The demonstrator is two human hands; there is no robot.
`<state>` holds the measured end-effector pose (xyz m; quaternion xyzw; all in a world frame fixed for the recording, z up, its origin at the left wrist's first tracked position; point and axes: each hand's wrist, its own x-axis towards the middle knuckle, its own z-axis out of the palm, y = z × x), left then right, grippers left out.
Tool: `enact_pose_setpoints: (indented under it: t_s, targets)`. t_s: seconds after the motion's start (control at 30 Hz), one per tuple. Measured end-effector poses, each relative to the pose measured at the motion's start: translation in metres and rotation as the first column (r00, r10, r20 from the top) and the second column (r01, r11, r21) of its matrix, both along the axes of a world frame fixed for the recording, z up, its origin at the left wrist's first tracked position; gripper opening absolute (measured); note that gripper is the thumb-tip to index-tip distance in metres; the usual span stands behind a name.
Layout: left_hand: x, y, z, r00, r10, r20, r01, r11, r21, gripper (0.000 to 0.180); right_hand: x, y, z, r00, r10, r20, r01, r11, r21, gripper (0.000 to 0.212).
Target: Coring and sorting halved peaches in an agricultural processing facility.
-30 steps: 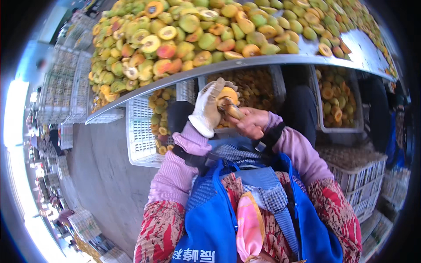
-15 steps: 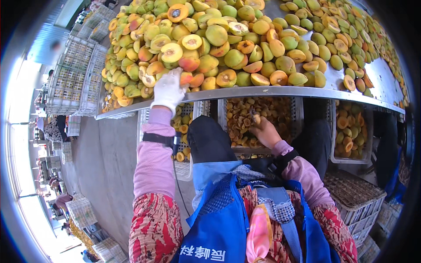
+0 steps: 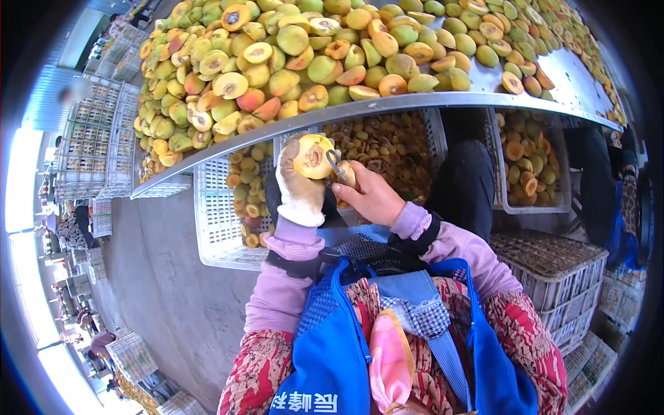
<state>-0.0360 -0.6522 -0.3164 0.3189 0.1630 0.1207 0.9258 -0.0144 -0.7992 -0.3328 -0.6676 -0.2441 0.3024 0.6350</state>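
Observation:
My left hand [image 3: 303, 181], in a white glove with a stained palm, is closed round a yellow peach half [image 3: 313, 156], its cut face and brown centre turned up. My bare right hand [image 3: 375, 196] grips a pitting tool [image 3: 344, 173] by its short wooden handle. The tool's curved metal loop is at the right edge of the peach half's cut face; whether it touches the flesh I cannot tell. Both hands are in front of the metal table edge [image 3: 373, 106], beyond which whole and halved peaches [image 3: 277, 69] are heaped.
Under the table edge are a crate of brownish peach scraps [image 3: 394, 142], a white crate with peach halves [image 3: 228, 235] at left and another crate of peaches [image 3: 529, 166] at right. Stacked crates [image 3: 553, 283] stand beside me at right; more crates [image 3: 93, 142] rise at far left.
My left hand has come back from the heap with a peach half in it. My right hand has risen from over the scrap crate and brought the tool to the fruit.

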Motion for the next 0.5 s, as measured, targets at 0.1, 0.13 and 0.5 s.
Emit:
enact_pose_setpoints:
  t_s: [0.1, 0.13, 0.5]
  targets:
    - [0.006, -0.016, -0.012, 0.963, 0.254, -0.093, -0.216, 0.927, 0.306, 0.035, 0.002, -0.009, 0.001, 0.98, 0.044, 0.193, 0.005, 0.969, -0.246, 0.033]
    - [0.007, -0.018, -0.015, 0.962, 0.252, -0.109, -0.209, 0.928, 0.309, 0.035, 0.002, -0.009, 0.005, 0.985, 0.026, 0.173, 0.019, 0.966, -0.256, 0.033]
    - [0.018, -0.03, -0.027, 0.961, 0.237, -0.14, -0.186, 0.934, 0.306, 0.04, 0.004, 0.003, -0.001, 0.957, -0.065, 0.282, 0.152, 0.942, -0.298, 0.034]
